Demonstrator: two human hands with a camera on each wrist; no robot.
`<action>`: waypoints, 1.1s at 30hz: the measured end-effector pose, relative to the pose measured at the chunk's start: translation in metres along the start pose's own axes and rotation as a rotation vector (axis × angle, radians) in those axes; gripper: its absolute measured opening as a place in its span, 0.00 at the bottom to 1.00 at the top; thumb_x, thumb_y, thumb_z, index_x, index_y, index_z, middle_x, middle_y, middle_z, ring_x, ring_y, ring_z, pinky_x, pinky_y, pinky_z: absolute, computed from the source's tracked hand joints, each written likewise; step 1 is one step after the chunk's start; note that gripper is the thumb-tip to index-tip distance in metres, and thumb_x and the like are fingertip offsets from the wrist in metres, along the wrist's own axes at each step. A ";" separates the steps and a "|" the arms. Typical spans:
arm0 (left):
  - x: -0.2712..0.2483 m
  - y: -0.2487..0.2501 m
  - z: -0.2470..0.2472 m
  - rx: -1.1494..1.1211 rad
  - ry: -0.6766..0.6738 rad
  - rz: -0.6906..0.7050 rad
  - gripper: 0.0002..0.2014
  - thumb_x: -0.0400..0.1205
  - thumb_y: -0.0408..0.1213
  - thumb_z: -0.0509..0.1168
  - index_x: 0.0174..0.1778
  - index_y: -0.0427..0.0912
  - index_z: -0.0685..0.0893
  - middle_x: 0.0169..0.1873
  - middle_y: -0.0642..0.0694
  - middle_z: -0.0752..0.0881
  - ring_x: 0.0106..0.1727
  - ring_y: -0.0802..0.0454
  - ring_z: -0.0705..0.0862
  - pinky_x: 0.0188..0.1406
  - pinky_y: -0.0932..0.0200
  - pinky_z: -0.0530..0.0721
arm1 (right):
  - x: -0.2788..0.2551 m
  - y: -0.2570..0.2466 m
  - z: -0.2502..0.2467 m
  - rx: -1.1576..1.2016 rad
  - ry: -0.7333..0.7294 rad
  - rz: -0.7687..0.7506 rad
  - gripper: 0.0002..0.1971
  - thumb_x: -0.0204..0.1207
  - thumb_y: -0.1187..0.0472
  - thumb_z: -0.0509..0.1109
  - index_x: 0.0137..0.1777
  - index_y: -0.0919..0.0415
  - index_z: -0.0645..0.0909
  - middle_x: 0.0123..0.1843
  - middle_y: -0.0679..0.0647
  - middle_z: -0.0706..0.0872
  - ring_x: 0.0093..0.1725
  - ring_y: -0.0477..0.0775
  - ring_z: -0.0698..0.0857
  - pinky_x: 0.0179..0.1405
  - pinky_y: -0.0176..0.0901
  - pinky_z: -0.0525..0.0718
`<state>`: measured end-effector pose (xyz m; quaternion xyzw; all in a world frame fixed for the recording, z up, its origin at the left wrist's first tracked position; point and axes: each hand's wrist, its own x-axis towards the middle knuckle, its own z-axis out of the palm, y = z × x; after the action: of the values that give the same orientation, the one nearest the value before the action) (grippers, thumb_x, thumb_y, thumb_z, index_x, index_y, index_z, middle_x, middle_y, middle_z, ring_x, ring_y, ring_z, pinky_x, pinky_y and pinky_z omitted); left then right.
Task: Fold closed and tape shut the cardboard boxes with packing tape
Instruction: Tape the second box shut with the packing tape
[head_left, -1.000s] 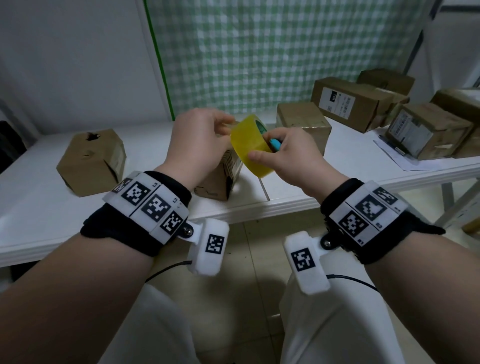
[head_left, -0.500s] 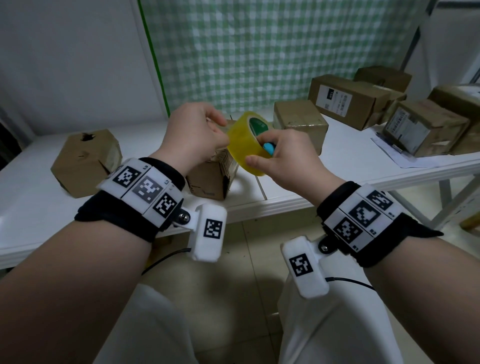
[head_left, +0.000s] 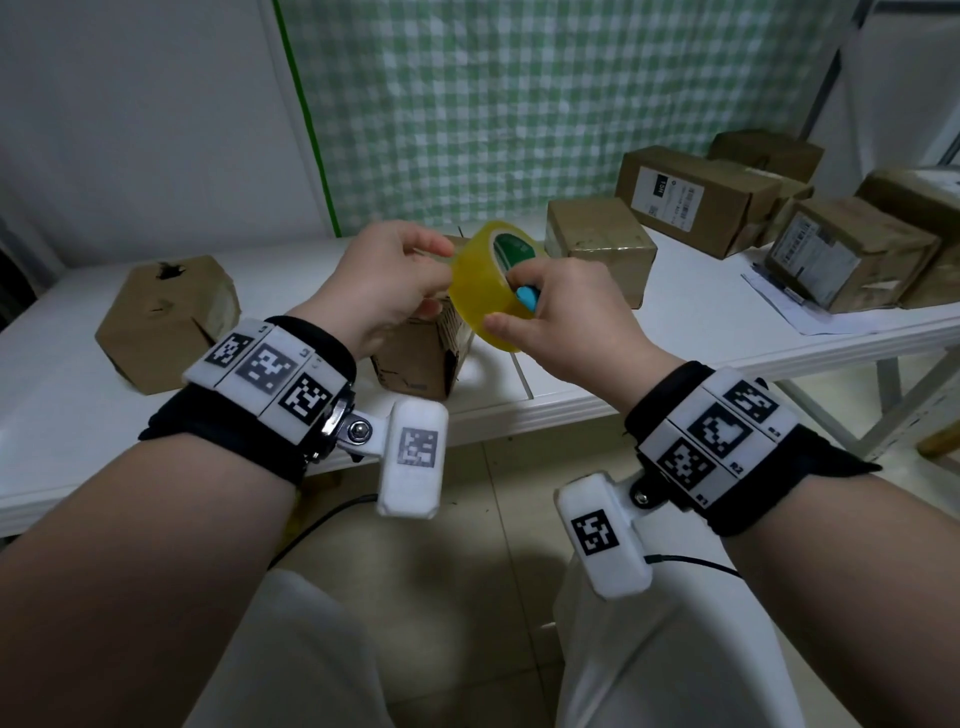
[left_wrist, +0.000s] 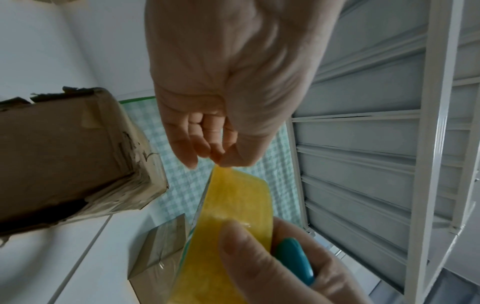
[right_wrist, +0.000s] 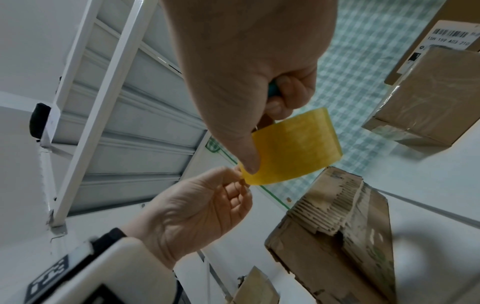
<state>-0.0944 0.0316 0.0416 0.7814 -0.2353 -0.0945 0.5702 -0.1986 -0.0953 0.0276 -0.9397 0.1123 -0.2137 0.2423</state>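
Observation:
A yellow roll of packing tape (head_left: 480, 286) is held up over the white table's front edge. My right hand (head_left: 563, 306) grips the roll (right_wrist: 293, 144), thumb on its outer face, and holds a small blue tool (head_left: 527, 301) against it. My left hand (head_left: 387, 280) pinches the tape's loose end (left_wrist: 221, 165) at the roll's rim. Directly below stands a small worn cardboard box (head_left: 423, 353), partly hidden by my hands; its torn corrugated edge (right_wrist: 335, 207) shows in the right wrist view.
A dented brown box (head_left: 166, 319) lies on the table (head_left: 62, 395) at the left. Several taped and labelled boxes (head_left: 696, 192) stand at the back right, one (head_left: 600, 244) just behind the roll. Papers (head_left: 795, 306) lie at the right.
Both hands and the tape roll have stayed over the small box; the roll has turned a little, showing more of its green core, with the left fingers shifted on its rim.

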 end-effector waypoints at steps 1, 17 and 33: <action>-0.001 0.000 0.000 -0.027 -0.004 -0.001 0.10 0.76 0.22 0.65 0.41 0.43 0.80 0.28 0.47 0.78 0.28 0.56 0.79 0.36 0.58 0.84 | 0.000 -0.001 0.000 -0.006 0.000 -0.008 0.13 0.72 0.47 0.74 0.51 0.52 0.85 0.35 0.47 0.76 0.41 0.53 0.77 0.36 0.41 0.71; -0.002 0.010 0.000 0.797 0.001 0.268 0.12 0.82 0.37 0.61 0.48 0.37 0.90 0.43 0.38 0.89 0.45 0.43 0.84 0.41 0.51 0.79 | 0.000 -0.004 -0.001 -0.125 0.066 -0.029 0.12 0.74 0.47 0.71 0.52 0.52 0.84 0.38 0.48 0.76 0.41 0.52 0.74 0.36 0.41 0.68; -0.002 0.021 0.007 1.162 0.021 0.368 0.15 0.78 0.35 0.59 0.24 0.45 0.67 0.25 0.47 0.70 0.31 0.44 0.72 0.22 0.58 0.61 | -0.003 -0.007 -0.004 -0.203 0.041 -0.063 0.12 0.75 0.47 0.70 0.53 0.52 0.83 0.38 0.50 0.75 0.43 0.56 0.76 0.36 0.42 0.68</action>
<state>-0.1044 0.0211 0.0589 0.9121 -0.3738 0.1573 0.0600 -0.2021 -0.0906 0.0335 -0.9579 0.1089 -0.2279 0.1365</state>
